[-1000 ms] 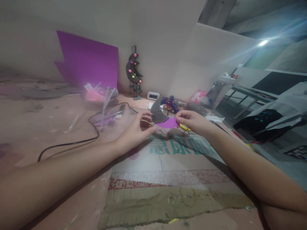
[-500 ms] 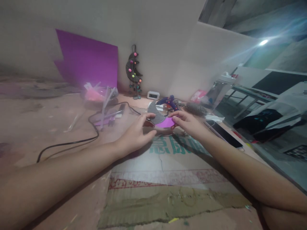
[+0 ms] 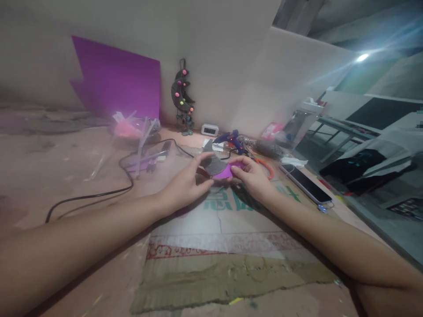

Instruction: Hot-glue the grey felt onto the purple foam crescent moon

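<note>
Head view: left hand and right hand pinch a purple and grey crescent cutout from either side, just above the cardboard sheet (printed with green characters). Behind lies a glue gun.

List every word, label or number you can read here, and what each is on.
Cardboard sheet: large teal Chinese characters, blurred and partly hidden by the left hand and right hand; unreadable.
Red printed band on the same sheet: too blurred.
Small white clock: display too small.
Pink packet: too blurred.
Grey and purple piece held by both hands: no text.
</note>
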A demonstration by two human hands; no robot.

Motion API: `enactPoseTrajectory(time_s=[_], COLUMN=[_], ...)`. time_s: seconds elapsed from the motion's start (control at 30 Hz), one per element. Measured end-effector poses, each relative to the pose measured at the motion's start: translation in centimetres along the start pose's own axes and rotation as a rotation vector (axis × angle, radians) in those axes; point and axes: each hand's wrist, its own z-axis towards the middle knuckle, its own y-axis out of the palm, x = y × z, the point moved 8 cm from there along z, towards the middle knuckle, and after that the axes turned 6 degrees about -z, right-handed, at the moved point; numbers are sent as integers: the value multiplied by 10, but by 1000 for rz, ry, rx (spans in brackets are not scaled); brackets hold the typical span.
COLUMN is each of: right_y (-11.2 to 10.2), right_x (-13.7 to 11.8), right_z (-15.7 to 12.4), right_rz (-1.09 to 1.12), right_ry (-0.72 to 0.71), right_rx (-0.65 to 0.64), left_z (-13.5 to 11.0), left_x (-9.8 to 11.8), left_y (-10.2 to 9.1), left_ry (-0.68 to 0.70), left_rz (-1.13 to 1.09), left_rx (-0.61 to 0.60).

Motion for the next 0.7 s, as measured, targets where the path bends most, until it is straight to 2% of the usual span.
enactPoseTrajectory(time_s=[0.43, 0.7], right_y=[-1, 0], right_x=[8, 7], right_z=[2, 3], right_rz=[91, 82], right_ry=[28, 12], right_rx=[-29, -36], left_z=[0, 0], left_x=[-5, -3], left_y=[3, -5], left_ry=[-37, 33], left_rz=[55, 92], left_rx=[-46, 36])
